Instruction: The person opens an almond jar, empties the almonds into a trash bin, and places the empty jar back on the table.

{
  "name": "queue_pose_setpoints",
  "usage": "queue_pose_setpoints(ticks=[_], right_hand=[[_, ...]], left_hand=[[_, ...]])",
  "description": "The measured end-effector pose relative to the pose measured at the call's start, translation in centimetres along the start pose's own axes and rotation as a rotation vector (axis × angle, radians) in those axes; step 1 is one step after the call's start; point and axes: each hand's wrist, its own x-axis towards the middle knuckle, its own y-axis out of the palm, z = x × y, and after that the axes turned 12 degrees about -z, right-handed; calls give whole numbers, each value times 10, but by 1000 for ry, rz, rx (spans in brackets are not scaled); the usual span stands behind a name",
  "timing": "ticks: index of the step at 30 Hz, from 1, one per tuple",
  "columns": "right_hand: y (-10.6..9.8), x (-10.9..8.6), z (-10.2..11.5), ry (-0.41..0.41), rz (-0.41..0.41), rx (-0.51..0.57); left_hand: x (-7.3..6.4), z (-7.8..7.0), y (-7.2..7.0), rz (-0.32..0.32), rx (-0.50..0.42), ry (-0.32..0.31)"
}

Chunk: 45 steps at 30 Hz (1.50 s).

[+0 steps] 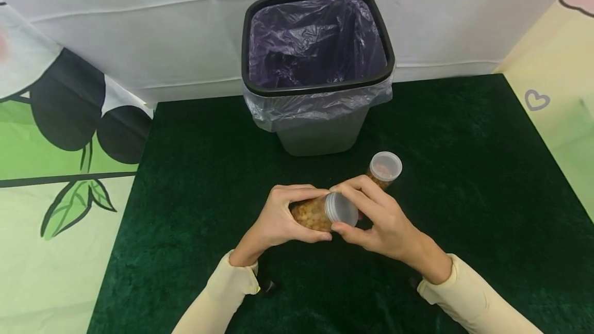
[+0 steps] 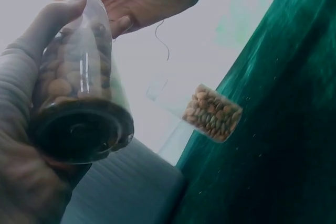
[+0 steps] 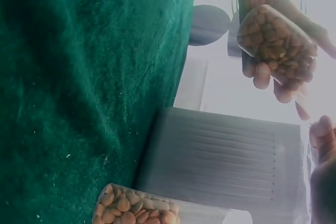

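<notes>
My left hand (image 1: pixel 280 215) grips a clear plastic jar (image 1: pixel 311 214) around its body and holds it tilted sideways. Small tan, bean-like pieces fill much of this jar, and its round base faces the camera in the left wrist view. With thumb and fingers, my right hand (image 1: pixel 382 218) holds the ridged translucent lid (image 1: pixel 344 210) at the jar's end. Just beyond the right hand a second, similar jar (image 1: pixel 386 165) stands upright on the green cloth. Its lower part is filled with brown pieces (image 2: pixel 212 113), partly hidden by the right hand in the head view.
A grey bin (image 1: pixel 320 135) with a black rim and a purple liner bag (image 1: pixel 320 110) stands at the back, against the white backdrop. Dark green cloth (image 1: pixel 185 195) covers the table. Printed panels flank it left and right.
</notes>
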Motion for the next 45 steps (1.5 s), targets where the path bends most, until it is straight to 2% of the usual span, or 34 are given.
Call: queue_pose_setpoints(ticks=[6, 8, 11, 14, 19, 24, 29, 33, 42, 45], right_hand=[[-1, 1, 1, -68, 27, 14], [-4, 1, -2, -82, 37, 16], [-6, 1, -7, -85, 32, -50], [-6, -1, -9, -56, 5, -175], [-1, -2, -8, 19, -1, -296], [2, -2, -7, 93, 8, -382], [5, -1, -6, 129, -14, -442], [8, 0, -6, 125, -72, -430], [17, -2, -10, 32, -218, -282], [18, -4, -9, -19, -251, -260]], left_hand=[[3, 9, 1, 103, -116, -63], [4, 11, 4, 127, -123, -79], [5, 8, 9, 133, -99, -109], [4, 1, 15, 78, 59, -117], [-4, -10, 22, -7, 389, -73], [-4, -10, 27, -54, 605, 36], [-3, -7, 26, -94, 718, 178], [-2, -6, 27, -82, 697, 220], [-4, -3, 29, 10, 475, 159], [-7, 0, 31, 25, 430, 148]])
